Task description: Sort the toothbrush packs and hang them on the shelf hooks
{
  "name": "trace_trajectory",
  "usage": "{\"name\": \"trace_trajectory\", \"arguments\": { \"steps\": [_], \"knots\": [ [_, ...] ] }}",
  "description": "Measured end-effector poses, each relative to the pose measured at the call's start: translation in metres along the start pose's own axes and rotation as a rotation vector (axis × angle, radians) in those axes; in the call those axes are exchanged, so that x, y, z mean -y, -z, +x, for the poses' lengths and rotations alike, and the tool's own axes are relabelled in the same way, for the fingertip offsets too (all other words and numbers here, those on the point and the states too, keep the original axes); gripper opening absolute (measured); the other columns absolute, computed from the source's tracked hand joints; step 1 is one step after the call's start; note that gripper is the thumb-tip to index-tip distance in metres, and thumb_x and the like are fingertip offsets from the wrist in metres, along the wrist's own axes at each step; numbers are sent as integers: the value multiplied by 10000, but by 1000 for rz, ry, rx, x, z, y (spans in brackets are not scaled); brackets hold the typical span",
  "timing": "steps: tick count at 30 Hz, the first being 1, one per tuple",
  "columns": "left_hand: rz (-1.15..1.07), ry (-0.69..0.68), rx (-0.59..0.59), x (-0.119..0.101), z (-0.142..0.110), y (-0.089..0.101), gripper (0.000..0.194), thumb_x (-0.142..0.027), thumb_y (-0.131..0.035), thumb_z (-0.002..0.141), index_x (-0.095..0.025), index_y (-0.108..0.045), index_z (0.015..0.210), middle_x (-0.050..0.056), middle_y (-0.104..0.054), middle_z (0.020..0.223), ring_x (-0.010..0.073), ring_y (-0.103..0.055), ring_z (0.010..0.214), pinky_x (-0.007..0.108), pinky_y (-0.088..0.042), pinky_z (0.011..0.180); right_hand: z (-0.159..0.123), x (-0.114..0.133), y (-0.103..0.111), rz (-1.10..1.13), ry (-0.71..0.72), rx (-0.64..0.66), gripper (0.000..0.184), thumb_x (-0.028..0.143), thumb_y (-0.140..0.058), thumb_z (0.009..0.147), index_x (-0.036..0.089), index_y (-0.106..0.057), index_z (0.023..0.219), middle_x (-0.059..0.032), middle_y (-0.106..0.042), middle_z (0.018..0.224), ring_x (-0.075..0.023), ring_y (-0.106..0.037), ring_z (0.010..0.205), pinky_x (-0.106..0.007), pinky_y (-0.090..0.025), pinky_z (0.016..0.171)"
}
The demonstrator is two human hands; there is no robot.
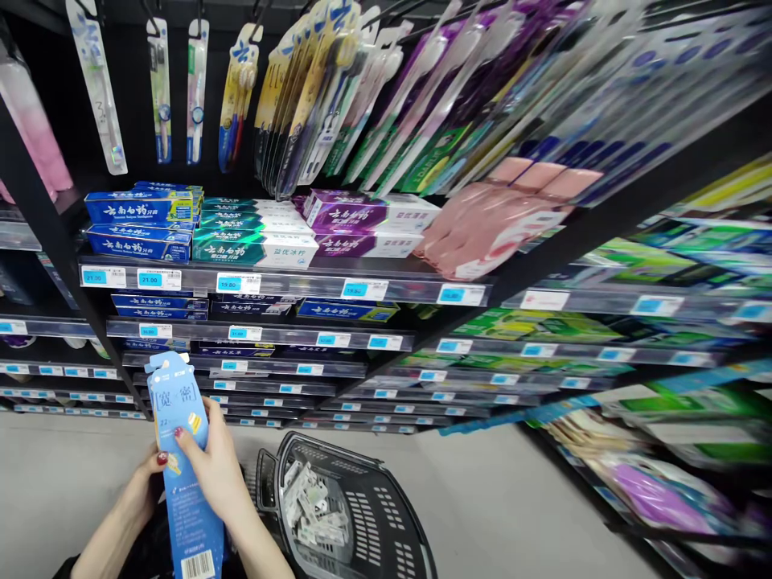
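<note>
A long light-blue toothbrush pack (181, 450) with printed characters and a barcode at its foot stands upright low in the head view, held by both hands. My left hand (148, 474) grips its left edge, thumb with a dark red nail on the front. My right hand (214, 462) wraps round its right side, fingers closed on the card. A black plastic shopping basket (386, 515) sits just right of my right forearm, holding several small white packets (310, 503).
Black store shelves (283, 283) with blue price tags carry toothpaste boxes (253, 241). Toothbrush packs (196, 88) hang on hooks above. A pink pack (482, 225) lies on the top shelf's right end. More shelving runs along the right. Pale floor lies below.
</note>
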State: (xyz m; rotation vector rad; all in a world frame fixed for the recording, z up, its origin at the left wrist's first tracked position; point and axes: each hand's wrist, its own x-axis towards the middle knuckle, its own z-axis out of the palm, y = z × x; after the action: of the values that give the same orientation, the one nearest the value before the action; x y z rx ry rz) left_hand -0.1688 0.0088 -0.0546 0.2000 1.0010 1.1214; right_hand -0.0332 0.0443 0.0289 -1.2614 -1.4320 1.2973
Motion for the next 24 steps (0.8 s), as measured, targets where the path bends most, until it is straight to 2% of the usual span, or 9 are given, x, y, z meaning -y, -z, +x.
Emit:
{"name": "trace_trajectory", "arguments": {
  "steps": [3, 6, 10, 14, 17, 21, 23, 24],
  "knots": [
    [13, -24, -21, 1, 4, 0, 341, -269, -726, 506, -177, -665, 829, 67, -722, 823, 289, -628, 806, 378, -455, 759, 3, -7, 2, 51, 15, 33, 400, 226, -531, 744, 208, -443, 1134, -58, -562, 1089, -200, -522, 1006, -330, -398, 855],
    [8, -54, -59, 2, 8, 2, 365, -356, -710, 562, -175, -665, 876, 83, -717, 894, 298, -613, 891, 390, -437, 826, 7, -13, 2, 95, 11, 32, 376, 261, -535, 751, 203, -460, 1114, -46, -587, 1015, -193, -543, 946, -314, -413, 822],
    [13, -56, -86, -1, 12, 0, 375, -382, -688, 597, -154, -667, 894, 95, -713, 918, 307, -589, 965, 403, -402, 898, 9, -17, -2, 127, -32, 30, 242, 317, -505, 785, 192, -502, 992, -26, -583, 904, -174, -550, 849, -290, -428, 770],
    [56, -25, -91, -6, 8, -7, 350, -400, -681, 575, -136, -682, 805, 109, -721, 842, 325, -609, 912, 431, -407, 887, 6, -19, -10, 53, -26, 6, 235, 326, -538, 769, 193, -567, 960, -40, -542, 928, -190, -526, 897, -307, -409, 814],
    [44, 29, -79, -10, 3, -14, 354, -418, -668, 565, -133, -683, 775, 117, -723, 780, 319, -638, 801, 436, -433, 831, 6, -23, -15, 97, -27, 0, 259, 337, -530, 772, 191, -604, 974, -59, -524, 968, -202, -517, 930, -323, -402, 840],
    [-26, 65, -93, -11, 0, -19, 310, -367, -656, 569, -118, -679, 751, 84, -710, 637, 275, -645, 630, 399, -466, 735, 9, -25, -14, 279, -21, -106, 266, 407, -521, 765, 182, -638, 847, -72, -499, 991, -219, -487, 979, -332, -395, 855],
    [-46, 54, -113, -11, 0, -17, 241, -304, -634, 599, -116, -671, 745, 70, -709, 624, 244, -642, 597, 364, -478, 698, 12, -24, -7, 500, -58, -116, 257, 426, -513, 766, 187, -603, 791, -57, -513, 909, -190, -524, 861, -306, -435, 754],
    [-49, 39, -129, -12, 0, -15, 206, -275, -625, 607, -120, -665, 736, 61, -708, 620, 228, -638, 579, 345, -483, 671, 13, -23, -2, 627, -84, -91, 247, 428, -508, 768, 191, -573, 762, -40, -514, 826, -162, -532, 740, -281, -445, 659]
  ]
}}
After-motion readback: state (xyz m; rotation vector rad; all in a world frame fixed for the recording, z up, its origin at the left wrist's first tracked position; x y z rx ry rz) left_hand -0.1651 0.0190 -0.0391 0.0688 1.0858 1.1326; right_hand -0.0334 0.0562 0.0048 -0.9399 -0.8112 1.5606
